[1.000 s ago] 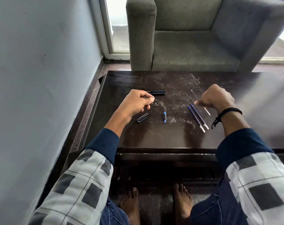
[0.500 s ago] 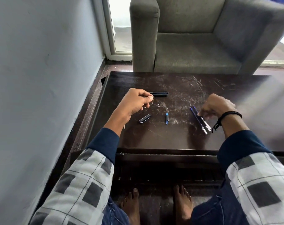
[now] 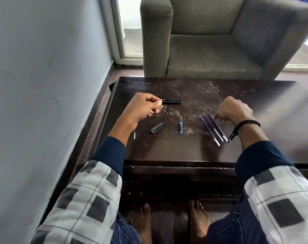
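Left hand (image 3: 142, 110) fingers (image 3: 156, 103) curled, pinching left end of black plastic pen barrel (image 3: 172, 101). Right hand (image 3: 232, 110) fingers curled onto three thin blue refills (image 3: 213, 128), right of barrel; grip unclear. Black clip cap (image 3: 156, 128) and small blue tip section (image 3: 180, 127) loose, nearer than barrel. Reassembly likely all ahead. Dark scratched wooden table (image 3: 167, 150); grey fabric armchair (image 3: 211, 55) beyond barrel, pale wall (image 3: 44, 67) left.

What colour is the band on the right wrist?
The band is black, clearest in the head view.
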`<state>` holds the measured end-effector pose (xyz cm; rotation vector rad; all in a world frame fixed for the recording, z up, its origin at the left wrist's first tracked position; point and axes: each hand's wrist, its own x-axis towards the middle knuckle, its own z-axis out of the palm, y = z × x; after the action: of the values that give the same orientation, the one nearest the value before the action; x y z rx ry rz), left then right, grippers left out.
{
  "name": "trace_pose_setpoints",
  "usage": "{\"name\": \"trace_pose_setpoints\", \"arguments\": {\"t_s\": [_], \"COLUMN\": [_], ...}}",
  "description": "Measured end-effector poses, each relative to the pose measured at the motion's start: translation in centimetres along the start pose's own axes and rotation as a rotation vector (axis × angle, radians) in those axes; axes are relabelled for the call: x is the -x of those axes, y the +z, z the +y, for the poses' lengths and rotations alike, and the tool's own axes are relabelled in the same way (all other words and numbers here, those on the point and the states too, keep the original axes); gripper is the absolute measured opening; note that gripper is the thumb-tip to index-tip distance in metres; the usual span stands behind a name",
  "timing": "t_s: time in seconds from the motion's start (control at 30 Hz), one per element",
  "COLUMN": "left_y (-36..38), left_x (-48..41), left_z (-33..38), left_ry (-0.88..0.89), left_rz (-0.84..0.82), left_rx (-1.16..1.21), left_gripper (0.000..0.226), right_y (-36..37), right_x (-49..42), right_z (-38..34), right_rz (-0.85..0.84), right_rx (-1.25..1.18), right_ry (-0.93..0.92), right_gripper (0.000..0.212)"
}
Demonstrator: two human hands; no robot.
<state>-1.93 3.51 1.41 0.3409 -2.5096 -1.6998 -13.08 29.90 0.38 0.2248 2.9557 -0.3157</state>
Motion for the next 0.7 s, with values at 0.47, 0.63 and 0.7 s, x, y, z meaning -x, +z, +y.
{"name": "trace_pose_setpoints", "arguments": {"t_s": [0.47,0.63,0.7], "left_y": [-5.1,-4.9,-4.8], "left_x": [-0.8,-0.9,-0.9], "left_z": [-2.0,-1.9,-1.9], "left_ry": [-0.031,-0.033,-0.036], "left_rz": [0.179,0.179,0.179], "left_rx": [-0.109,-0.135,-0.139], "left_gripper": [0.016,0.014,0.015], "right_y": [6.6,8.7,9.2], "right_x": [9.9,10.9,11.2], "right_z": [-10.2,-10.9,-11.1], "right_rz": [0.001,0.079,0.076], "right_rx": [-0.023,0.07,0.101], "right_ry": [-1.089,-1.17,-1.166], "right_gripper": [0.031,0.04,0.039]}}
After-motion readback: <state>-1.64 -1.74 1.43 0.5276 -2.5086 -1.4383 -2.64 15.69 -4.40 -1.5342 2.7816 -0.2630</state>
